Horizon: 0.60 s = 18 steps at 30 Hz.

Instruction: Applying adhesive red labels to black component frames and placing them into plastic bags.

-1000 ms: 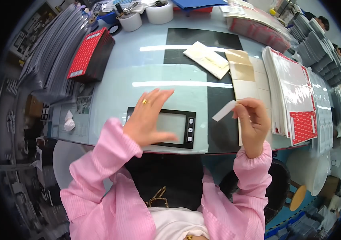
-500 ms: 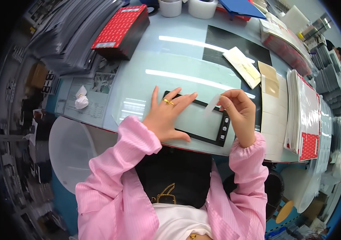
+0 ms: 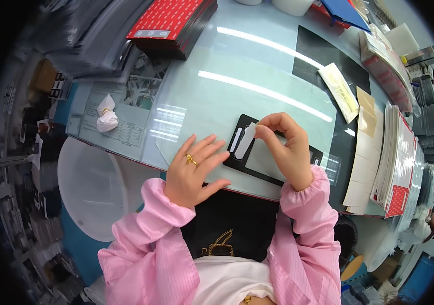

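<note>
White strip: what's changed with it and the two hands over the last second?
The right hand carried the white strip leftward, from right of the black frame to over its left end. The left hand withdrew leftward from over the frame to beside that end. The right hand's pinch stayed.

Pretty bright shot, cool white light all over. Two long white streaks of glare run across the pale, glossy glass tabletop [image 3: 217, 122], with a cluster of shorter ones to the left. Shadows are soft. The bare left hand [image 3: 191, 173] and bare right hand [image 3: 288, 147] look fairly crisp, but the tall stack of grey sheets [image 3: 90, 38] is smeary. Fisheye bends the rim, and the corners go black.
</note>
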Tool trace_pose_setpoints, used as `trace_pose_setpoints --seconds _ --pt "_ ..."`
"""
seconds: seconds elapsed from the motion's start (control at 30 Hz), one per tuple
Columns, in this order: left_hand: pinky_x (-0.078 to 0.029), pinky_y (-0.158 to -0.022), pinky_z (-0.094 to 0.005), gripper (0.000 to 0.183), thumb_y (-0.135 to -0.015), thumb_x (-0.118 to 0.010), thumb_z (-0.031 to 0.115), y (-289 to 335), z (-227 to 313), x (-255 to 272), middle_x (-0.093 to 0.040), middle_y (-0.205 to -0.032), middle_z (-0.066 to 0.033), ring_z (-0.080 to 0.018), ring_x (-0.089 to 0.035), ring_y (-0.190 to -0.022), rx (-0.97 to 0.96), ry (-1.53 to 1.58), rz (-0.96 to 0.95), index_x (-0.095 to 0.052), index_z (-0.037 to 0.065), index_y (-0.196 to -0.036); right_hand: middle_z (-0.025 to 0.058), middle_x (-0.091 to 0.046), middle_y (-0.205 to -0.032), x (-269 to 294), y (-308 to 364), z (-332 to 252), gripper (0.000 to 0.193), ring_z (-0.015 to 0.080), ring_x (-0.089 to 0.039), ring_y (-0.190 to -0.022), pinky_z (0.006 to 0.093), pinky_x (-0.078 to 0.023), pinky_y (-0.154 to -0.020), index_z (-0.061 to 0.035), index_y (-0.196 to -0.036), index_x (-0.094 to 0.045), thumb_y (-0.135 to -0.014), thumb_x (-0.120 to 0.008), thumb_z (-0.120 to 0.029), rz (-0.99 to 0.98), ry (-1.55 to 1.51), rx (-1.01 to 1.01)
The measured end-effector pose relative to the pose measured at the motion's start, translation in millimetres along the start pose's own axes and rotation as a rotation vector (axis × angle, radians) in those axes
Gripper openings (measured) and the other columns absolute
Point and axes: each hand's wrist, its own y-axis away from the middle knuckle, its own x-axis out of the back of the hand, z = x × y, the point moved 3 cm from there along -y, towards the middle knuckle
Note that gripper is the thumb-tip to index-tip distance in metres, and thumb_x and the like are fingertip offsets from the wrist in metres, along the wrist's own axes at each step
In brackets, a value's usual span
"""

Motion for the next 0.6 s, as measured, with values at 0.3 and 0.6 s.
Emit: trace_pose_setpoints --seconds 0.3,0.6 --pt "-0.039 -0.109 -0.0480 0.029 -0.077 -0.078 0.033 0.3 2.3 -7.6 -0.062 -0.129 -0.0008 -0.0219 -0.059 -0.120 -0.029 -0.036 0.019 -0.072 0.022 -0.103 0.0037 -0.067 -0.087 -4.0 0.9 3.1 0.006 0.0108 -0.064 -0.084 0.0239 -0.050 -0.079 0.0018 -0.096 -0.063 -0.093 -0.066 -0.003 -0.045 0.036 -0.073" --pt "-0.041 -0.108 -0.0475 0.029 -0.075 -0.079 0.032 -0.3 1.7 -8.6 -0.062 -0.128 -0.0005 -0.0211 -0.060 -0.119 -0.008 -0.047 0.036 -0.072 0.023 -0.101 0.0040 -0.067 -0.088 -4.9 -0.1 4.9 0.006 0.0108 -0.064 -0.084 0.0246 -0.050 -0.079 0.0023 -0.096 -0.062 -0.093 -0.065 -0.002 -0.084 0.050 -0.092"
